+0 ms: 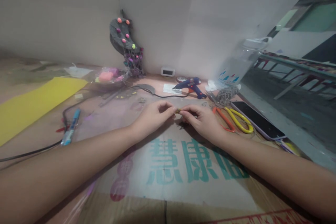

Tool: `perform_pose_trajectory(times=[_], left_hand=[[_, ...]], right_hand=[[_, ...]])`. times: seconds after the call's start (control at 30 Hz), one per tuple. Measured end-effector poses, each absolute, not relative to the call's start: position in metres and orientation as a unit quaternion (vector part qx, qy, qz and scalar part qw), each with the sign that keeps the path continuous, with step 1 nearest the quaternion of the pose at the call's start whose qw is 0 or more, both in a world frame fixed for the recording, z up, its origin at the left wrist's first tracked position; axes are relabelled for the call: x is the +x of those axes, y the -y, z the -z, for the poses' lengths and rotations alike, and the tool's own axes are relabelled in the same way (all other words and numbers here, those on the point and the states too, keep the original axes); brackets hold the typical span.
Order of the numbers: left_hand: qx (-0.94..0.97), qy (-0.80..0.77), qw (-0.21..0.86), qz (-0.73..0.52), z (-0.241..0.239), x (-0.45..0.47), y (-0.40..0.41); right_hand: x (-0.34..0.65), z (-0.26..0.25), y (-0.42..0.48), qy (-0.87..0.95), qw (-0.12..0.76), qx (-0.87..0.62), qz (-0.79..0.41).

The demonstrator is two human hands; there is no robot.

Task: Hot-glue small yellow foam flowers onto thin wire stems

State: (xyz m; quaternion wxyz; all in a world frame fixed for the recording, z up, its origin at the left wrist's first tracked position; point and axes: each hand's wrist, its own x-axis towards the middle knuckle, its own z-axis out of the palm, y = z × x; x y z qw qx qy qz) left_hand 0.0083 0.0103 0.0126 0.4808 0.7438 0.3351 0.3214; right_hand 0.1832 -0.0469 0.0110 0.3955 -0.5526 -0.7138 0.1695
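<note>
Your 2 forearms [86,159] are stretching over a printed sheet [157,194]. Your right hand [203,122] and left hand [154,113] are pinching 1 small yellowish piece [177,111] between their fingertips. Rightward, a phone [258,119] is lying; farther off, a blue glue gun [187,84] is resting near the wall [162,24].

Beyond your left hand [154,116] rises a plain pale wall [162,24], dim leftward (it brightens beyond your right hand [203,120]). Well to the right of that hand, you have grey floor [307,119] and a long table [294,64].
</note>
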Motion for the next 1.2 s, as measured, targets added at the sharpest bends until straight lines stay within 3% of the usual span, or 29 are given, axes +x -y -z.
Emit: perform_pose_trajectory(times=[0.7,1.03,1.2], left_hand=[[0.791,-0.328,0.393,-0.335,-0.010,0.006,-0.011],[0.773,-0.327,0.433,-0.328,-0.007,0.007,-0.011],[0.767,-0.310,0.455,-0.330,-0.005,0.009,-0.012]], right_hand=[[0.185,-0.014,0.048,0.698,0.420,-0.566,-0.127],[0.178,-0.003,0.045,0.551,0.523,-0.514,-0.399],[0.174,-0.001,0.045,0.485,0.551,-0.486,-0.475]])
